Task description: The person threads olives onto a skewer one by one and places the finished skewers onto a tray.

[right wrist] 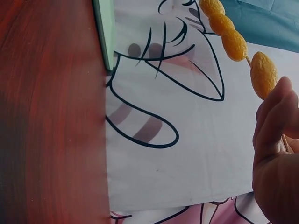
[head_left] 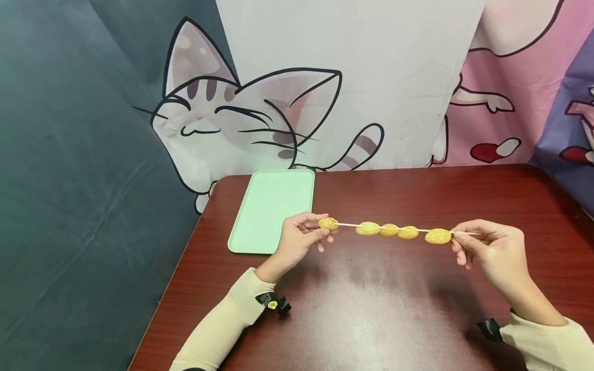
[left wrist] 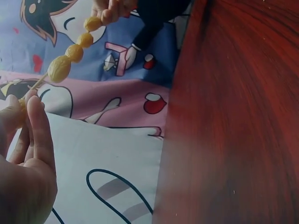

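A thin pale skewer (head_left: 347,224) is held roughly level above the table, with several yellow, oval, wrinkled pieces threaded on it. Three of these pieces (head_left: 389,230) sit close together mid-stick, and another piece (head_left: 438,236) is just left of the right fingertips. My left hand (head_left: 297,236) pinches the end piece (head_left: 328,223) between thumb and fingers. At the other end, my right hand (head_left: 497,252) pinches the skewer, whose tail runs on past the fingertips. In the right wrist view a yellow piece (right wrist: 263,75) lies right at the fingertips.
A mint-green tray (head_left: 271,211) lies at the back left of the dark red wooden table (head_left: 371,309), partly behind my left hand. Behind the table hangs cloth (head_left: 399,93) printed with cartoon figures. Dark wrist devices (head_left: 274,303) sit at the sleeves.
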